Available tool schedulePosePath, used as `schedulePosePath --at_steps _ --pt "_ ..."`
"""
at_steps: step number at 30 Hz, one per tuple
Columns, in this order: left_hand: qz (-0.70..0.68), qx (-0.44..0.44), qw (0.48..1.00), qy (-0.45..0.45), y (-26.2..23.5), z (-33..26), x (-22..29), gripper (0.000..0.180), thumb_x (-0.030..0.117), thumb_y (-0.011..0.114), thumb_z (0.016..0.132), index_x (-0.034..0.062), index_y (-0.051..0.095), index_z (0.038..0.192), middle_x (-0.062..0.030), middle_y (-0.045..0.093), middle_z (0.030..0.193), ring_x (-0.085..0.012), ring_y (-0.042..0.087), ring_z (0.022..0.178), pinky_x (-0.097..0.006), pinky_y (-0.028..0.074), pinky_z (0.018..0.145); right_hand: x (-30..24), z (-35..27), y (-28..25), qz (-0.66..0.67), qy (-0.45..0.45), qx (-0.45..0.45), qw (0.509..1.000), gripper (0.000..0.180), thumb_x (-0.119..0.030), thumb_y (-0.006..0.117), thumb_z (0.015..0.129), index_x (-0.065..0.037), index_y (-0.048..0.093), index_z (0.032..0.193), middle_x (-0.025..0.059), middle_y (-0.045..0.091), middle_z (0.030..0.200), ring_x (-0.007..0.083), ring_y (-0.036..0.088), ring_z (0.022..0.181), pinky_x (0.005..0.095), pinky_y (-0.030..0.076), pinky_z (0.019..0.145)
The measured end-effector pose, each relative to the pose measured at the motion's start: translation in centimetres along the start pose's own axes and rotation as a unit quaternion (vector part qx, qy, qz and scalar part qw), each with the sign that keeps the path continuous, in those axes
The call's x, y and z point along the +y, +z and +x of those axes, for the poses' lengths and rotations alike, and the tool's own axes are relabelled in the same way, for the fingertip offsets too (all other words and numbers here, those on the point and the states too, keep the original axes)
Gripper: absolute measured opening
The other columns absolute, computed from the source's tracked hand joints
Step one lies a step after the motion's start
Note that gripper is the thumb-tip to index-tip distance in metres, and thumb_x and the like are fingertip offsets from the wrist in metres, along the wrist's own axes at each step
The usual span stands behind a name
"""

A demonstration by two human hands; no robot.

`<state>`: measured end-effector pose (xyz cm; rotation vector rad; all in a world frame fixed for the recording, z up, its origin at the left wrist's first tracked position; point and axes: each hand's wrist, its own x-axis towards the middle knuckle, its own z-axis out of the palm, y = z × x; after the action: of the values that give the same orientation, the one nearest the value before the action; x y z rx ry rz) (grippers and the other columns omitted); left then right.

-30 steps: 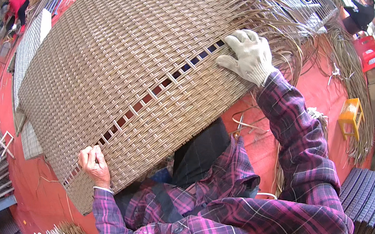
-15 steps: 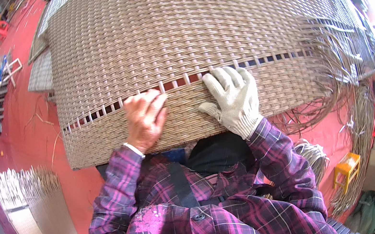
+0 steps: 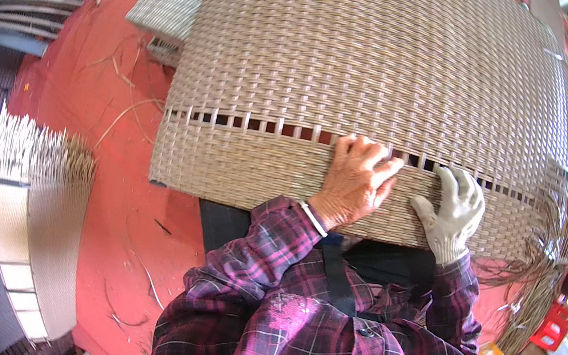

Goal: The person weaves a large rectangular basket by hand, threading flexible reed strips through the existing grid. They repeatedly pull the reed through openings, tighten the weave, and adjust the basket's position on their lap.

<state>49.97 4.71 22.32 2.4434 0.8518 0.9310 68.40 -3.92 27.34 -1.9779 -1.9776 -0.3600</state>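
- A broad woven panel (image 3: pixel 382 60) is being held or rested in front of the body, its near edge lying just beyond the dark-clothed lap; at its left, a red floor covering (image 3: pixel 120 215) is being left in view.
- As far as can be judged, most of the weaving is being shown as done: close rows are being seen both beyond and on the near side of one narrow gap (image 3: pixel 287 130).
- What seems left is that gap, which is being bridged only by short, spaced strands, with dark and reddish patches being seen through it.
- At the right end, long loose strands (image 3: pixel 545 249) are being left untrimmed, hanging in a tangle.
- The bare left hand (image 3: pixel 357 181) is being laid over the gap's middle, fingers bent and close together; whether a strand is being pinched cannot be told.
- The gloved right hand (image 3: pixel 456 212) is being rested farther right, fingers slightly spread, thumb apart, tips near the gap.
- The panel's surface is being given a basket-like texture by glossy, brown-grey strands, its outline being curved by the lens.
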Motion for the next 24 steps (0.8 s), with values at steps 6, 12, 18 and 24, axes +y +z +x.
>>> schedulePosePath --at_steps 6,12,18,24 --pt "-0.008 0.062 0.997 -0.048 -5.6 -6.1 -5.6 0.043 0.011 0.074 0.076 0.0126 0.066 0.118 -0.0065 0.057 0.126 -0.0284 0.054 0.11 -0.044 0.041 0.095 -5.1 0.7 1.2 0.022 -0.081 0.004 0.996 0.069 -0.047 0.074 0.074 -0.005 0.057 0.127 0.0165 0.056 0.125 0.0372 0.054 0.113 0.0515 0.042 0.095" --pt "0.186 0.089 0.966 -0.158 -15.3 -14.1 -13.8 0.046 0.022 0.072 0.084 0.0088 0.061 0.126 -0.0102 0.054 0.133 -0.0321 0.05 0.12 -0.047 0.038 0.1 -16.5 5.9 4.6 0.123 -0.226 -0.16 0.953 0.077 -0.05 0.076 0.071 -0.004 0.053 0.129 0.0155 0.056 0.131 0.0329 0.051 0.124 0.0505 0.037 0.105" --pt "0.227 0.083 0.941 -0.235 -19.6 -17.3 -20.2 0.041 0.011 0.061 0.089 0.0086 0.058 0.13 -0.0095 0.054 0.133 -0.0306 0.047 0.125 -0.045 0.037 0.104 -25.5 10.4 9.5 0.206 -0.313 -0.169 0.912 0.077 -0.05 0.071 0.074 -0.001 0.051 0.129 0.0135 0.054 0.134 0.029 0.05 0.125 0.0478 0.036 0.105" --pt "0.174 0.088 0.956 -0.221 -20.6 -17.2 -21.6 0.05 -0.008 0.053 0.076 0.0065 0.061 0.123 -0.0104 0.058 0.125 -0.0328 0.052 0.12 -0.044 0.041 0.101 -29.9 12.3 11.6 0.219 -0.308 -0.148 0.914 0.075 -0.052 0.067 0.076 -0.002 0.05 0.129 0.0117 0.054 0.128 0.0273 0.051 0.118 0.0458 0.036 0.104"
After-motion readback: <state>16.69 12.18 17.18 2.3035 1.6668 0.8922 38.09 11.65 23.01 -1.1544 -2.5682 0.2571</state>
